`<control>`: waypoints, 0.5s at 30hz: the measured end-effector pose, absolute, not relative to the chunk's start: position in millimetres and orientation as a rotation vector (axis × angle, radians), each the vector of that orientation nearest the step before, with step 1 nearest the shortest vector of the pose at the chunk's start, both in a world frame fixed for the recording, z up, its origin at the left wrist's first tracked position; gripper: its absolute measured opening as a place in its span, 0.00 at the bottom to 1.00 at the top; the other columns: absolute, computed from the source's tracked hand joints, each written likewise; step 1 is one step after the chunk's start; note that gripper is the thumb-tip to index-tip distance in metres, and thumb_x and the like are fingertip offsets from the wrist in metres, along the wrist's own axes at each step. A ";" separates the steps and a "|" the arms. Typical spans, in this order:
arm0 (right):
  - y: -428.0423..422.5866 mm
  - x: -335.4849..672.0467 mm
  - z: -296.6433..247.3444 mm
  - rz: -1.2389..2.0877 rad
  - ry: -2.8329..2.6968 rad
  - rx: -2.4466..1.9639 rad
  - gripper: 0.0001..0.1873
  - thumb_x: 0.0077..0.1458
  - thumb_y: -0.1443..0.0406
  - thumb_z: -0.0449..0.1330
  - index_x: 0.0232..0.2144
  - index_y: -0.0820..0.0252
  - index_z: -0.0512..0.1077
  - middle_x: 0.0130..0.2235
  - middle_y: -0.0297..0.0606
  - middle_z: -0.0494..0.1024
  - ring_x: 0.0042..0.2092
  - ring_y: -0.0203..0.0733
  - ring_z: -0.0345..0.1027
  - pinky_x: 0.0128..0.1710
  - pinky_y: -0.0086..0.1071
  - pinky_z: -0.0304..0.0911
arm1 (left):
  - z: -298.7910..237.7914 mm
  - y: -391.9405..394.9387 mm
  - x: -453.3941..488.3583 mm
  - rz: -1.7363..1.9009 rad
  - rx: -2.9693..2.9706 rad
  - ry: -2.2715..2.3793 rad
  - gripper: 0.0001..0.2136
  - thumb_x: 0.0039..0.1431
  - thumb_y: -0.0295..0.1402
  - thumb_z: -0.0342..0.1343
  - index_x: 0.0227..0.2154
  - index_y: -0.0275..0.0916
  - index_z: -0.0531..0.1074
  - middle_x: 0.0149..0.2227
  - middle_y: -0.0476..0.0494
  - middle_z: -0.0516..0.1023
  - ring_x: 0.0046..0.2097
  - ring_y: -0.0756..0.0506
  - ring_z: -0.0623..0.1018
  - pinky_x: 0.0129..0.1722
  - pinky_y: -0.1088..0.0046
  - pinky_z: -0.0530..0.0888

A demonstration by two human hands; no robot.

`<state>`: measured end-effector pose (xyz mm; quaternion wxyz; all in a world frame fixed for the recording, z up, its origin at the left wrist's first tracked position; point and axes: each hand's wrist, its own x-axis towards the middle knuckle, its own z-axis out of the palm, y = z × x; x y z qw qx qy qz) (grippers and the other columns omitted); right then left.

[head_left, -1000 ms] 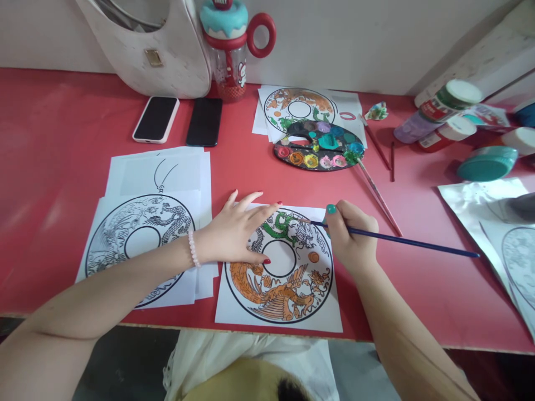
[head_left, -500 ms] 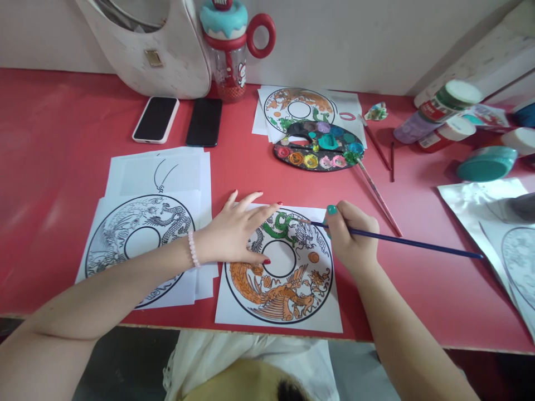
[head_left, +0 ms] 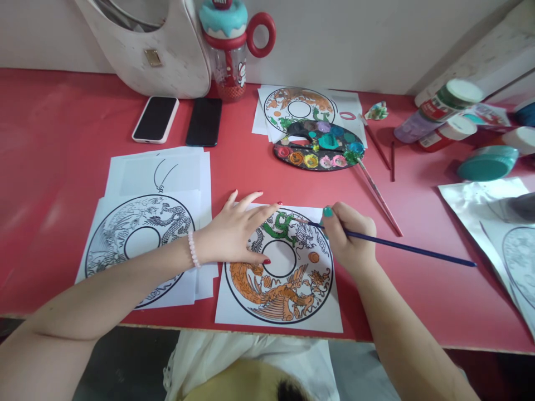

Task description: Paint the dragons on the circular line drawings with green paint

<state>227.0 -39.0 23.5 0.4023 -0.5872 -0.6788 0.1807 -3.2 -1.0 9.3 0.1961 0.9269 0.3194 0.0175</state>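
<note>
My left hand [head_left: 242, 231] lies with spread fingers on the upper left of a printed sheet [head_left: 232, 309]. The sheet carries a ring design with an orange-painted phoenix at the bottom and a partly green dragon at the top. In my right hand [head_left: 349, 236] is a blue-handled paintbrush [head_left: 409, 249], gripped between thumb and fingers. Its tip is at the green dragon's right side; whether it touches the paper I cannot tell. Beyond the sheet sits a black paint palette [head_left: 301, 159] with several colours, and a second paintbrush [head_left: 381, 197] rests against its right edge.
Stacked line drawings [head_left: 142, 242] lie under my left forearm. Farther back are a white phone [head_left: 155, 120], a black phone [head_left: 204, 122], a cup [head_left: 229, 61] and a white bag [head_left: 167, 67]. Paint bottles [head_left: 449, 106] and a silver pouch [head_left: 468, 206] occupy the right side.
My right hand has shifted slightly left, and the brush's handle end has swung a little down and left. My left hand and the sheet stay put.
</note>
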 end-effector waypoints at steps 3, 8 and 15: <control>-38.3 225.9 22.6 0.468 -1.769 -1.435 0.19 0.56 0.68 0.51 0.17 0.57 0.49 0.16 0.26 0.53 0.19 0.29 0.44 0.19 0.27 0.44 | 9.6 -0.9 -3.0 0.050 2.599 0.894 0.51 0.49 0.56 0.59 0.66 0.40 0.37 0.64 0.32 0.56 0.67 0.30 0.46 0.59 0.38 0.41; -36.7 225.7 24.0 0.388 -1.705 -1.515 0.20 0.57 0.68 0.51 0.17 0.57 0.46 0.16 0.25 0.49 0.19 0.28 0.41 0.19 0.28 0.42 | 9.7 -0.9 -2.8 0.036 2.610 0.900 0.51 0.49 0.56 0.59 0.66 0.39 0.38 0.64 0.30 0.56 0.67 0.31 0.45 0.59 0.37 0.43; -37.7 226.6 21.8 0.436 -1.782 -1.419 0.18 0.56 0.69 0.51 0.18 0.57 0.48 0.17 0.26 0.52 0.19 0.28 0.44 0.20 0.28 0.44 | 9.3 -1.1 -3.0 0.053 2.612 0.896 0.50 0.49 0.56 0.59 0.66 0.39 0.38 0.64 0.30 0.56 0.67 0.31 0.46 0.59 0.37 0.42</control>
